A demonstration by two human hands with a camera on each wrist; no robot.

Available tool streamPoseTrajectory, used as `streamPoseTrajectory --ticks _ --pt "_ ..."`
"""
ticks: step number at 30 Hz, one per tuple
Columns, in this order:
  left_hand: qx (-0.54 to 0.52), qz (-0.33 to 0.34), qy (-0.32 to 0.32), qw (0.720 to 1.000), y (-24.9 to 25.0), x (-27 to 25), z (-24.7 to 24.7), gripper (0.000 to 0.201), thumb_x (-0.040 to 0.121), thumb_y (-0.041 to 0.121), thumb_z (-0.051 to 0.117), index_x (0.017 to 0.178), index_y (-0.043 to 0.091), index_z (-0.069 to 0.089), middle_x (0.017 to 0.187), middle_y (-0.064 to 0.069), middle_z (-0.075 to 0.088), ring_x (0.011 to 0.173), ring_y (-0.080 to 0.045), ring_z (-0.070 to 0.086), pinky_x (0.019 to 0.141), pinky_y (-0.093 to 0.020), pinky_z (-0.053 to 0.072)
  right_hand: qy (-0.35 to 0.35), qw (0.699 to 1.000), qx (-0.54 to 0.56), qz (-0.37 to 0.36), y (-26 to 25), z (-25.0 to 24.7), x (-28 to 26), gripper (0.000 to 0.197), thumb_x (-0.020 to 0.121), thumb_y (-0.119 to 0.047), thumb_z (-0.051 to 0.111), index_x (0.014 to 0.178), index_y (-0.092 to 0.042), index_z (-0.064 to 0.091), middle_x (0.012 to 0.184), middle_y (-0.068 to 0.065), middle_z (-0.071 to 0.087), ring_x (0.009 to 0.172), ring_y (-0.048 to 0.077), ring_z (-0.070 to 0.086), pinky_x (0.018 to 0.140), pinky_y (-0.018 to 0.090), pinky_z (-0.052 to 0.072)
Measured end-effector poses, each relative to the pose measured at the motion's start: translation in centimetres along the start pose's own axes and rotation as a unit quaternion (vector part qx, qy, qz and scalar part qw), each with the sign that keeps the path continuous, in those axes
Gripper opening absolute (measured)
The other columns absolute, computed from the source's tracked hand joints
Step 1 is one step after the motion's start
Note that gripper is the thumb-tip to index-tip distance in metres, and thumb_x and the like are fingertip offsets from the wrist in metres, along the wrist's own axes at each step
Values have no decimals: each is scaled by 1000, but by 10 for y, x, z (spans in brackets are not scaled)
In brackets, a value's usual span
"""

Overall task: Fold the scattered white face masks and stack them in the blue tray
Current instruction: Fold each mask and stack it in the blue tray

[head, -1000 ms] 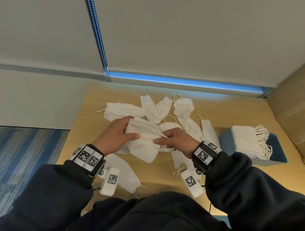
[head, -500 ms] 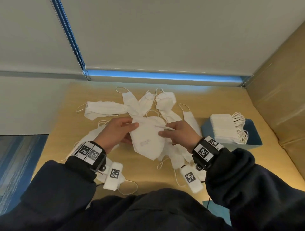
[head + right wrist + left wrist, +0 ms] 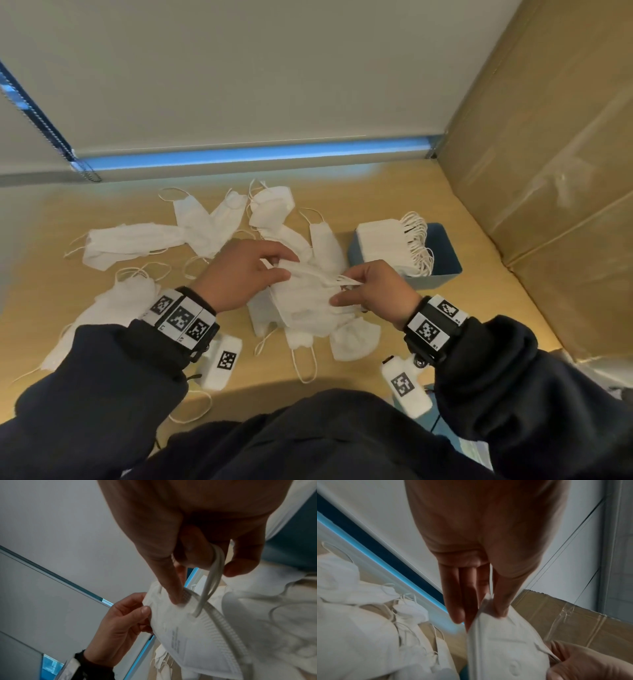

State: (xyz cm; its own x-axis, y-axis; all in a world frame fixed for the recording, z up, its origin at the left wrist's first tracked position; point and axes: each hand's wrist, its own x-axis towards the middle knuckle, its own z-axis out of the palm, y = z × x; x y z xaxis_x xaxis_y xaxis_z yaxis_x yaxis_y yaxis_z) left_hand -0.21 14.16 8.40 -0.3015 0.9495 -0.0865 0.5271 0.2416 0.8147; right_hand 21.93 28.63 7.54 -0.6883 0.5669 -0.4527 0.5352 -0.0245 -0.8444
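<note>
Nearest the person, loose white masks (image 3: 354,339) lie on the wooden table (image 3: 383,192) just in front of the dark sleeves (image 3: 113,373).

Above these, both hands hold one white face mask (image 3: 308,301) over the pile. Left hand (image 3: 239,274): thumb and fingers pinch the mask's left edge; the left wrist view shows the thumb on one side of the folded edge and the fingers on the other. Right hand (image 3: 375,287): thumb presses on the mask's face, curled fingers hook its ear loops (image 3: 212,577), drawn taut off the mask's right end. The mask appears folded in half along its centre ridge, printed text on the side facing the right wrist camera.

Further out, more unfolded masks (image 3: 133,240) are scattered across the table's middle and left, overlapping one another, loops trailing.

To the right, beyond the right hand, the blue tray (image 3: 442,263) carries a stack of folded masks (image 3: 380,240), loops hanging to its right side.

Cardboard (image 3: 548,171) stands along the right edge.
</note>
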Motion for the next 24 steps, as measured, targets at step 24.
streamPoseTrajectory --ticks 24 --pt "-471 -264 260 801 9 31 81 17 88 -11 66 104 -5 67 81 -14 73 67 -25 72 71 -38 64 1 930 -338 -142 34 -152 20 8 83 -28 78 80 -22 74 75 -9 72 74 7 66 69 22 51"
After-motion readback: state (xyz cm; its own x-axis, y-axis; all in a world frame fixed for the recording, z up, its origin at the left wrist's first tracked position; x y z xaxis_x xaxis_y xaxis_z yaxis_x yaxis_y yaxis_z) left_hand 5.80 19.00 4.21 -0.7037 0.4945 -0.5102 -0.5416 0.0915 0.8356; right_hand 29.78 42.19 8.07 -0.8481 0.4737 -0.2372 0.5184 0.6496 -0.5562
